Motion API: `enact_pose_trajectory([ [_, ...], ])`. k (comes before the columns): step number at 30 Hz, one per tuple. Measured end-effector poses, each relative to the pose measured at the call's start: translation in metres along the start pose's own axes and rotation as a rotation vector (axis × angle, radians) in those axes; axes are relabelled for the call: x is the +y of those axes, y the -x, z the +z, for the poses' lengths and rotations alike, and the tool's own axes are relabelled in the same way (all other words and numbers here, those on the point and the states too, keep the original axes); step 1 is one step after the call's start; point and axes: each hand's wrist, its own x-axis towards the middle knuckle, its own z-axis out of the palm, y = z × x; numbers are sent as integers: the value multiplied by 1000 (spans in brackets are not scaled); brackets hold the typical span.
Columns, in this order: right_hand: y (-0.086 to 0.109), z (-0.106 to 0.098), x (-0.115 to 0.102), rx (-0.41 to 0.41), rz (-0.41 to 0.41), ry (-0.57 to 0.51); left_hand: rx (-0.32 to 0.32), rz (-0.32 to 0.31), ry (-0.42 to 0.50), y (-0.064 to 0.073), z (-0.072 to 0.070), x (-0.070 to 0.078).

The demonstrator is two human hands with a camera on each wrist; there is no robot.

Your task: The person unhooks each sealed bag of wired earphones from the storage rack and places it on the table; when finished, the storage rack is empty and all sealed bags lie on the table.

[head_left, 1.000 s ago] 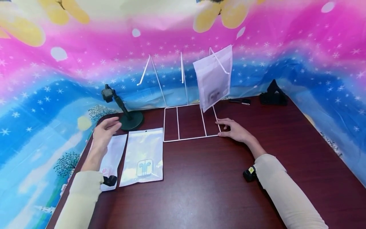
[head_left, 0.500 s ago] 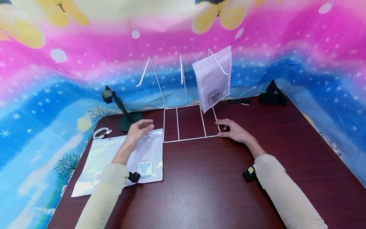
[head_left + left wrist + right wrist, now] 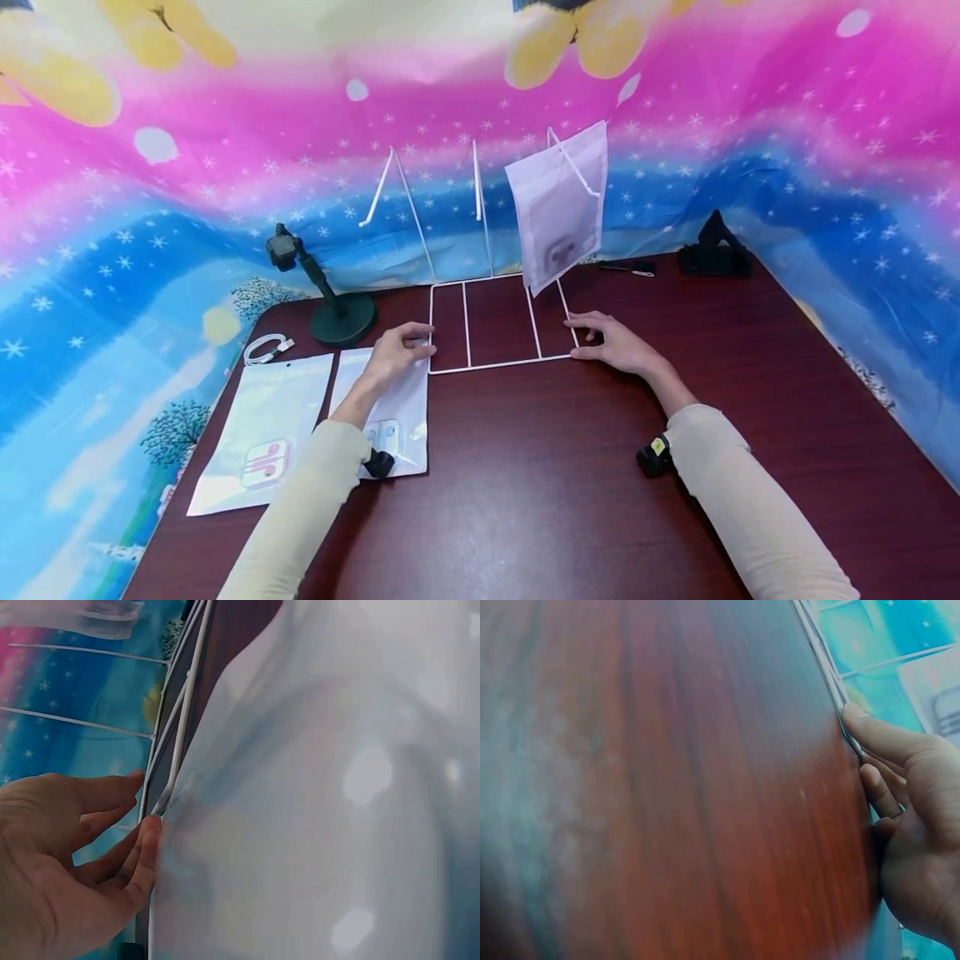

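Observation:
A white wire display rack (image 3: pixel 504 362) stands on the dark wooden table, its three hooked arms rising at the back. My left hand (image 3: pixel 393 352) holds its left side rod, thumb and fingertips at the wire. Across from it, my right hand (image 3: pixel 618 343) grips the right side rod near the front corner; the right wrist view shows the thumb (image 3: pixel 862 724) against the wire. A white zip bag (image 3: pixel 561 208) hangs from the right hook. Beneath my left forearm lies a zip bag with a blue earphone picture (image 3: pixel 384 435), partly hidden. Beside it lies another with a pink earphone picture (image 3: pixel 265 463).
A coiled white cable (image 3: pixel 266 348) lies at the table's left edge. Behind it stands a dark green round-based stand (image 3: pixel 341 321). A black holder (image 3: pixel 715 250) and a small black item (image 3: pixel 630 266) sit at the back right. A printed cloth backdrop (image 3: pixel 660 125) surrounds the table.
My left hand has moved right, from over the left zip bag to the rack's left side, uncovering the cable and the pink earphone picture. My right hand stays on the rack.

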Motion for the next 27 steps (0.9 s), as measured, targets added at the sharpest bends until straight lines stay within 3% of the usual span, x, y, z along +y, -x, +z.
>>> enact_pose_trajectory([
  [8,-1,0,-1,1,7,1,37,20,-78,1,6,-3],
  [27,-1,-1,1,-12,-31,38,15,107,-166,0,5,-12],
])
